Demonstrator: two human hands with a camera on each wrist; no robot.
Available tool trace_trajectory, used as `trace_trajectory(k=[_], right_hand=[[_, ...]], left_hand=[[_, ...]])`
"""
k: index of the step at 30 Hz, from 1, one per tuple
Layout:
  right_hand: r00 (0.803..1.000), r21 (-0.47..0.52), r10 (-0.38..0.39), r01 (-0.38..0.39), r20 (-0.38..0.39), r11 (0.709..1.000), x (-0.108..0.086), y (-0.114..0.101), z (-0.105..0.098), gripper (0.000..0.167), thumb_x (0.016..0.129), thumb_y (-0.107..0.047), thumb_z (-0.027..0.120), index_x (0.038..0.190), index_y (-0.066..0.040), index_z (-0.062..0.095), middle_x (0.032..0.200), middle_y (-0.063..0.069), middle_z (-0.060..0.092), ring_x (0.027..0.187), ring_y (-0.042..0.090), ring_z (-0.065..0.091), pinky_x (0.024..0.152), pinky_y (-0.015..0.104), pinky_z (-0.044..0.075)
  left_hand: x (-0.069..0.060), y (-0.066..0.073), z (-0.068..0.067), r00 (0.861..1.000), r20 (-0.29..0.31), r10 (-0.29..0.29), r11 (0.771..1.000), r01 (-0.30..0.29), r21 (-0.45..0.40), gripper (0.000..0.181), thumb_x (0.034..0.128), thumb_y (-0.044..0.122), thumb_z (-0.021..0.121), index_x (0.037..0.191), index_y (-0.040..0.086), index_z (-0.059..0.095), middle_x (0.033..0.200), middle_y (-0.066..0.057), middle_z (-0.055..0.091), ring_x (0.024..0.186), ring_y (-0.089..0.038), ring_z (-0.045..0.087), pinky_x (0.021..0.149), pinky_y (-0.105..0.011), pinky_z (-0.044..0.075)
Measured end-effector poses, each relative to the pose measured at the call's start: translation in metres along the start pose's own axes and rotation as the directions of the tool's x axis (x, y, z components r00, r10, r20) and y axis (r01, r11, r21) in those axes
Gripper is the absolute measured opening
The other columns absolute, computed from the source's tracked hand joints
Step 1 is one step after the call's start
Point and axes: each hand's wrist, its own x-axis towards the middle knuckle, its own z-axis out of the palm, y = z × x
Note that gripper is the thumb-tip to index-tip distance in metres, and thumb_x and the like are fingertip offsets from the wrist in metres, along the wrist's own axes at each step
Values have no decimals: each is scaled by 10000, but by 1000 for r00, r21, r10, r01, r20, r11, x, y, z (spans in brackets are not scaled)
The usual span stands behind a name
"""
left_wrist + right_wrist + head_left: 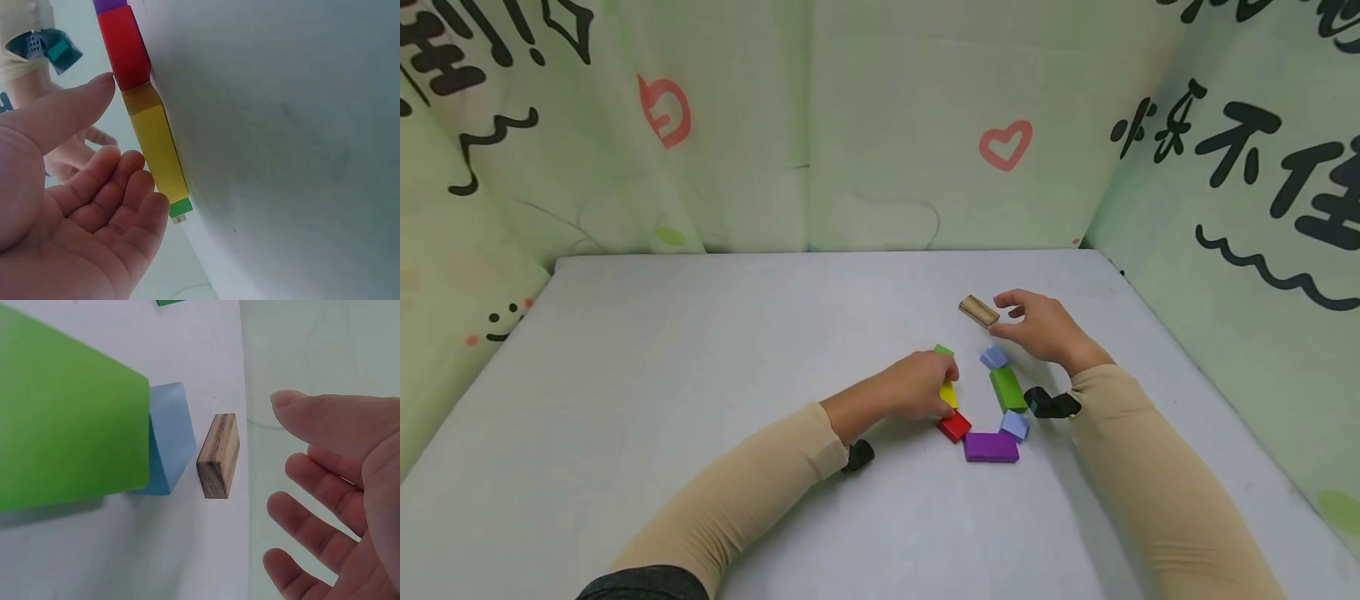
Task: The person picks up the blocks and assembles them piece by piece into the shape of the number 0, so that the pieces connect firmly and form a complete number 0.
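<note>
My left hand [917, 383] is at the left side of a ring of toy blocks, beside a yellow block [157, 150]. Its thumb tip lies by a red block [125, 49] and its bent fingers are close along the yellow one; whether they touch it I cannot tell. A small part of a green block [943, 350] shows past the fingers. My right hand [1041, 329], thumb and fingers apart, is beside a plain wooden block [219, 456] at the far end of the ring. Nothing is between its fingers.
Down the ring's right side run a light blue block [995, 357], a long green block [1007, 389] and another light blue block [1015, 426]. A purple block [991, 447] lies at the near end. Printed cloth walls [880, 125] surround the white table [700, 350].
</note>
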Motion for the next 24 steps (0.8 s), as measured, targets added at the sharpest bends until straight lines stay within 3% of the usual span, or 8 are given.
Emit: trace_trajectory(k=[14,24], right_hand=[[999,22,24,-25,32,999,20,2,3,566,971,-248,658,1436,11,468,1426,237,488,1289,412,468,1018,554,421],[998,-13,45,-44,42,999,31,6,7,575,971,-249,648,1435,32,458,1413,272,486,1285,432,460,1046,562,387]], left_hand=[[1,-1,1,1000,-8,-2,1000,2,26,480,888,246,785,1291,58,603,1081,-14,606,940,-124,531,793,-186,465],[2,0,0,1000,2,-13,999,13,31,484,883,253,792,1289,74,600,1092,-10,603,953,-120,530,823,-188,470]])
